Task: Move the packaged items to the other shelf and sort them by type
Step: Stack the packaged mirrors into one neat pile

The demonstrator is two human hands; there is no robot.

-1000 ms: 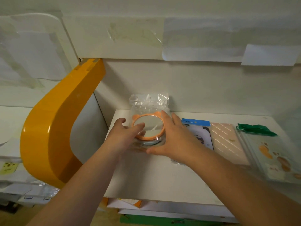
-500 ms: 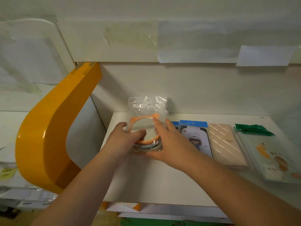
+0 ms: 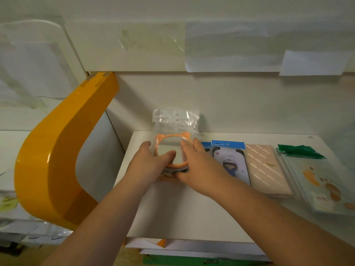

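A round orange-rimmed mirror with small ears, sealed in a clear plastic bag [image 3: 173,131], lies on top of a small stack at the back left of the white shelf [image 3: 188,210]. My left hand [image 3: 148,162] grips the stack's left side, thumb laid across the mirror face. My right hand [image 3: 199,164] holds its right side, fingers over the rim. To the right lie a blue-header phone case pack with a cartoon figure [image 3: 229,160], a pink striped pack [image 3: 266,167] and a clear pack with a green header and paw prints [image 3: 315,175].
A curved orange shelf bracket [image 3: 55,150] rises at the left of the shelf. Papers are taped along the wall above. More packaged goods sit on a lower shelf at the far left [image 3: 11,200]. The shelf's front half is bare white board.
Both hands have stayed on the bagged mirror stack, shifting it slightly toward the back wall. The view has tilted a little.
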